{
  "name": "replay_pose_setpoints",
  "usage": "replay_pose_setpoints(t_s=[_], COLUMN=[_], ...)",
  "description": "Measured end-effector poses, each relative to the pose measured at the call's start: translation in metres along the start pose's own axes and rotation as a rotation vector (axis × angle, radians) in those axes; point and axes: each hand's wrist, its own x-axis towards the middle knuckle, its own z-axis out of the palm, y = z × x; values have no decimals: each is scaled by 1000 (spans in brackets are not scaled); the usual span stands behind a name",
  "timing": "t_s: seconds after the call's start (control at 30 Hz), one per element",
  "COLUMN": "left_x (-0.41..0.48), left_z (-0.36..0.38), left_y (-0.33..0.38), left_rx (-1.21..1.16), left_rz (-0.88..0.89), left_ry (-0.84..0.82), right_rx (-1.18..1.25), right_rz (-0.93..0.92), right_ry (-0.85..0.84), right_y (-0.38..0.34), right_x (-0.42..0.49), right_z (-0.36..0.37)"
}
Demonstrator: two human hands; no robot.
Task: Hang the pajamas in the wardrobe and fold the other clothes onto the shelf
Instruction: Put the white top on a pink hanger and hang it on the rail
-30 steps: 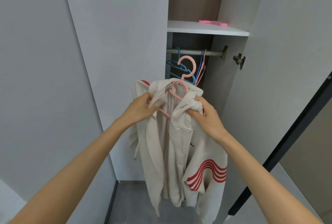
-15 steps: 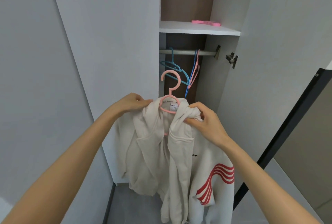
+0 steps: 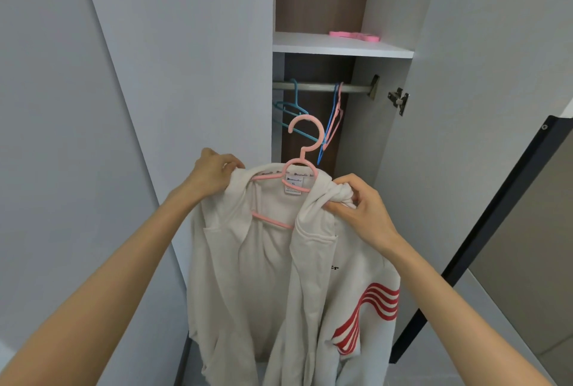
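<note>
A cream pajama top (image 3: pixel 269 264) with red stripes on one sleeve hangs open-fronted on a pink hanger (image 3: pixel 302 150) in front of the wardrobe. My left hand (image 3: pixel 214 173) grips the top's left shoulder. My right hand (image 3: pixel 356 206) pinches the bunched cloth at the right shoulder. The hanger's hook stands free below the metal rail (image 3: pixel 316 87), not on it. The white shelf (image 3: pixel 310 44) lies above the rail.
Blue hangers (image 3: pixel 291 109) and a pink and blue pair (image 3: pixel 333 119) hang on the rail. A flat pink thing (image 3: pixel 353 35) lies on the shelf. The wardrobe door (image 3: pixel 186 75) stands open at left, another door (image 3: pixel 480 75) with a hinge at right.
The top has been spread out across the hanger; both hands moved apart to the shoulders. The collar label now shows and the garment hangs flatter.
</note>
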Motion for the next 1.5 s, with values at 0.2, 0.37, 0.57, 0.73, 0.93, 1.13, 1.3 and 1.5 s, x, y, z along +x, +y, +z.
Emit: replay_pose_setpoints(t_s=[0.2, 0.37, 0.57, 0.73, 0.93, 1.13, 1.3, 1.5], left_x=[-18, -25, -11, -4, -5, -8, -10, -5], left_z=[14, 22, 24, 26, 29, 29, 33, 41], left_y=[30, 35, 15, 3, 8, 17, 19, 14], left_rx=[123, 204, 100, -1, -34, -54, -56, -78], left_rz=[252, 447, 326, 226, 211, 247, 275, 215], left_ry=[-56, 248, 393, 421, 437, 411, 327, 218], right_rx=[28, -58, -531, -607, -869, -890, -733, -587], right_rz=[3, -40, -18, 74, -40, -83, 14, 120], right_ry=[72, 43, -25, -24, -79, -154, -188, -255], right_y=[5, 0, -2, 4, 2, -14, -24, -37], right_x=[1, 3, 6, 2, -2, 5, 2, -6], right_z=[4, -3, -21, -27, -15, -6, -1, 1])
